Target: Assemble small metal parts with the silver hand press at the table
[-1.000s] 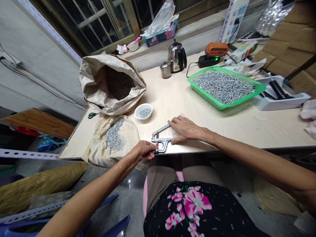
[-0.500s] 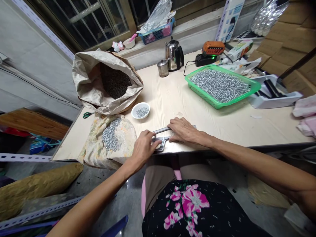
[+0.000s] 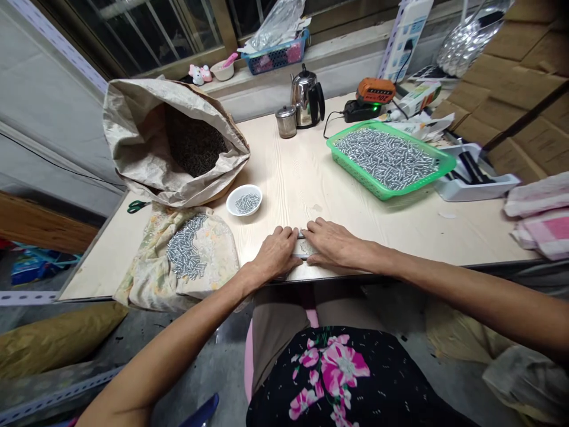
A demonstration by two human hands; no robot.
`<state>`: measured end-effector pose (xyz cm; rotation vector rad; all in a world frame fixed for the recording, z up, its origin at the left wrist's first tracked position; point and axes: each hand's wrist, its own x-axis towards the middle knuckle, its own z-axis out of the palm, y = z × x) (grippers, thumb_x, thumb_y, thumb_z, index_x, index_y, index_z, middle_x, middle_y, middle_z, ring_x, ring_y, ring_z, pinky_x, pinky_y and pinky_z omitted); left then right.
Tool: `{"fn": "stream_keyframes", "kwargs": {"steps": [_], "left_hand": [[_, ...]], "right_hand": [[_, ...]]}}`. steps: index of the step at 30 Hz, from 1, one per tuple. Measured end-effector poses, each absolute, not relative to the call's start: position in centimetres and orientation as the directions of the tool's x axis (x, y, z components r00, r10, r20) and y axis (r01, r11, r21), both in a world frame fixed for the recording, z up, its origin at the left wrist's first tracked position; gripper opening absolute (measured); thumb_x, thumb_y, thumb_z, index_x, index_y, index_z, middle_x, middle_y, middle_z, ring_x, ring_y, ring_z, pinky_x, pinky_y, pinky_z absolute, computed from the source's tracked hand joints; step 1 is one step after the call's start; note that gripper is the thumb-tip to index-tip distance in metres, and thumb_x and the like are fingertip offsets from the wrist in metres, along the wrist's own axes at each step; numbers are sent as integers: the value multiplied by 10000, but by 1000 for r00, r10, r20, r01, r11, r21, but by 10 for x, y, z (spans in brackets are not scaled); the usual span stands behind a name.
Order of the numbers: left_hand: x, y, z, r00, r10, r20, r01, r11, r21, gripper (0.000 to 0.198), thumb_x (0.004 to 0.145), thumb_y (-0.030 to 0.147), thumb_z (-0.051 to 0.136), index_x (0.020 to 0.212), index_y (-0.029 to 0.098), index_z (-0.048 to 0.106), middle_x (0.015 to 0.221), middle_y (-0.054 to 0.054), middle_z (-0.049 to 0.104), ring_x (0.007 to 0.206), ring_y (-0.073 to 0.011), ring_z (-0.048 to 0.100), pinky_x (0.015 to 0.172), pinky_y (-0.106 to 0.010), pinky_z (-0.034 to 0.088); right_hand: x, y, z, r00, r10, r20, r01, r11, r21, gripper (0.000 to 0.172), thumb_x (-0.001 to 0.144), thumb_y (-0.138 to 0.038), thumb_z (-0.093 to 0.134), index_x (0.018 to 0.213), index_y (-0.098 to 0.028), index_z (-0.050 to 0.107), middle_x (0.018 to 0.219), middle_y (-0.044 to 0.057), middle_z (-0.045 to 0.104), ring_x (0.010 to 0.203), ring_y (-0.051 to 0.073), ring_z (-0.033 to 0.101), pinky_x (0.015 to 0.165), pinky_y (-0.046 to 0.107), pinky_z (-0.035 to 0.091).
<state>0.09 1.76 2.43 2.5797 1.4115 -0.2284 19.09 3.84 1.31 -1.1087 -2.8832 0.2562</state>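
Probably for steadiness, the metal tool (image 3: 303,256) lies on the table (image 3: 284,172), the left hand (image 3: 276,252) with fingers closed over one end, the right hand (image 3: 331,244) gripping its handles.

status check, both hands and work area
Left hand and right hand gripping grey metal hand tool. Tool mostly covered. Round white bowl apart, not blocking.

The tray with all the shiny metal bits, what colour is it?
The tray is bright green, as the head view shows.
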Motion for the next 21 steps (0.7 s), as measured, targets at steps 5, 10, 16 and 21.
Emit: {"fn": "stream_keyframes", "kwargs": {"steps": [5,10,16,21], "left_hand": [[2,18,24,557,797,-234,830,-542,129,320,878,334,630,1138,150,596,1051,-99,610,1028,-260,528,850,-375,483],[-1,17,17,563,796,-223,826,-546,138,165,903,307,603,982,169,643,963,-83,618,988,-252,538,780,-353,482],[2,15,19,559,794,-242,829,-537,155,131,902,280,608,924,162,660,930,-83,626,975,-251,546,774,-352,479],[2,13,26,554,799,-232,832,-530,162,119,900,239,600,939,159,678,965,-84,647,986,-240,556,794,-335,481]], "right_hand": [[181,24,5,-701,713,29,707,699,-102,148,863,-293,664,914,-160,624,941,123,623,893,260,540,725,369,420],[179,12,-12,-664,743,84,731,669,-136,60,905,-170,563,863,-168,606,875,90,622,839,224,542,721,348,412],[179,8,-17,-652,746,136,721,666,-190,143,945,-176,517,838,-171,612,837,71,631,800,195,553,718,321,411],[175,12,-2,-654,756,8,742,644,-189,89,912,-176,595,836,-152,633,859,77,653,814,190,588,731,304,427]]}}
